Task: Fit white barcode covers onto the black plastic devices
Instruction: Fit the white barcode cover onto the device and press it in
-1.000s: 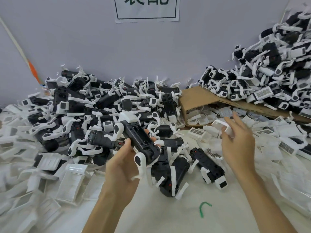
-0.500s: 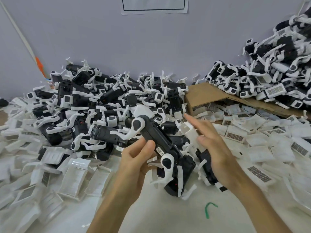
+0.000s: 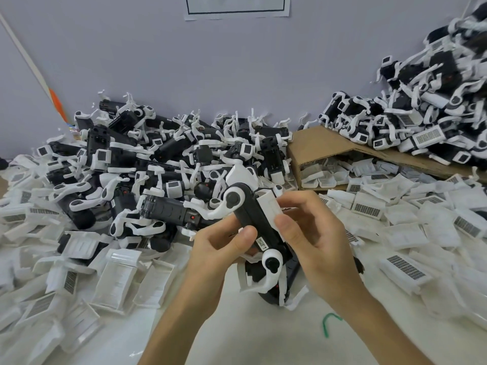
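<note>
My left hand [image 3: 224, 246] grips a black plastic device [image 3: 250, 219] with white arms, held tilted above the table in the middle of the view. My right hand [image 3: 313, 233] pinches a white cover [image 3: 270, 209] and holds it against the device's upper right side. Its thumb lies on the cover's lower end. Whether the cover is seated in the device I cannot tell. Another black device [image 3: 274, 283] lies on the table just below my hands.
A big heap of black devices [image 3: 158, 164] fills the left and centre back. A second heap [image 3: 421, 122] rises at the right on a brown cardboard sheet [image 3: 324, 146]. Loose white covers [image 3: 395, 219] litter both sides. A green wire [image 3: 328, 324] lies in front.
My right hand brought the white cover from the right pile over to the device and now holds it against it. My left hand turned the device and raised it slightly.
</note>
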A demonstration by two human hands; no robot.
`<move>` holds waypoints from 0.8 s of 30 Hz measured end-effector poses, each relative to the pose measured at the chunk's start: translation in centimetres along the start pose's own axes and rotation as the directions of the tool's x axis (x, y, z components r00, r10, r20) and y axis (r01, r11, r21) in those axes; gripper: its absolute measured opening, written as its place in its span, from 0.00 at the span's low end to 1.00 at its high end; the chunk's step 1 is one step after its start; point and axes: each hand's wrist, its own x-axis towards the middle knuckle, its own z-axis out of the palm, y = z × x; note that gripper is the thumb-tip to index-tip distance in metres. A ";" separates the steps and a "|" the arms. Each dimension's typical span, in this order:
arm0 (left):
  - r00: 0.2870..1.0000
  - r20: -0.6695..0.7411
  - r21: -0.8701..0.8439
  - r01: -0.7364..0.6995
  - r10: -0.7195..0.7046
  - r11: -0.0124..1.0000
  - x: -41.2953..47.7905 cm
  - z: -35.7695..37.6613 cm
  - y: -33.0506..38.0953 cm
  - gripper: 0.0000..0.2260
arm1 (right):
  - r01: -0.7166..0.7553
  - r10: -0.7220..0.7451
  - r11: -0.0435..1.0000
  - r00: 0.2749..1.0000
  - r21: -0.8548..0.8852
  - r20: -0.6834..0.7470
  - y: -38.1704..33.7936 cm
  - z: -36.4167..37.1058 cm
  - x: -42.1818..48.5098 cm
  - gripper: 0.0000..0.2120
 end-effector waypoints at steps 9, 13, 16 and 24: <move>0.998 0.050 -0.001 -0.028 0.028 1.000 0.0 0.4 0.2 0.18 | 0.034 -0.033 0.999 0.998 0.014 -0.044 -0.3 0.0 -0.1 0.10; 0.999 0.025 -0.009 -0.019 0.019 1.000 -0.1 0.4 0.1 0.18 | 0.020 -0.020 0.999 1.000 0.036 -0.017 -0.4 0.2 -0.2 0.08; 1.000 0.010 0.008 -0.019 0.019 1.000 -0.1 0.2 0.0 0.18 | 0.025 -0.025 0.999 1.000 0.037 0.006 -0.2 0.3 -0.2 0.08; 1.000 -0.002 0.039 0.001 -0.001 0.999 -0.1 0.0 -0.3 0.16 | 0.001 -0.002 1.000 0.999 0.029 0.042 0.1 0.3 -0.4 0.09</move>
